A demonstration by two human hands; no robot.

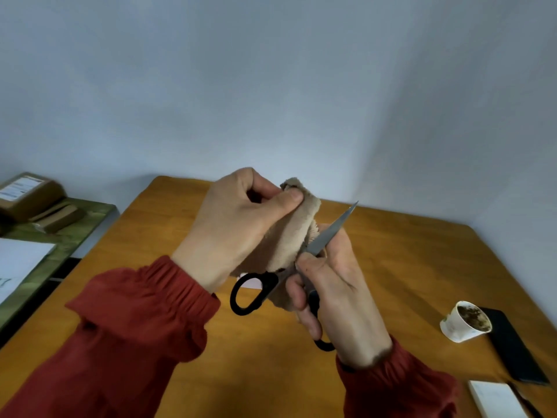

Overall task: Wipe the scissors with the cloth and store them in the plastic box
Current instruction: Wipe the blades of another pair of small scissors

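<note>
Black-handled scissors (256,292) are held in the air above the wooden table (407,260), blades spread apart. My right hand (334,285) grips one handle loop, and that blade points up and to the right. My left hand (241,224) pinches a beige cloth (294,233) that is wrapped over the other blade, which is hidden under it. The second handle loop hangs free below my left wrist. No plastic box shows in the view.
A white paper cup (465,324) with dark dregs lies tipped at the right, next to a black phone (512,348) and a white pad (494,399). On a green side surface (75,236) at the left sit a brown parcel (27,194) and white paper (18,260).
</note>
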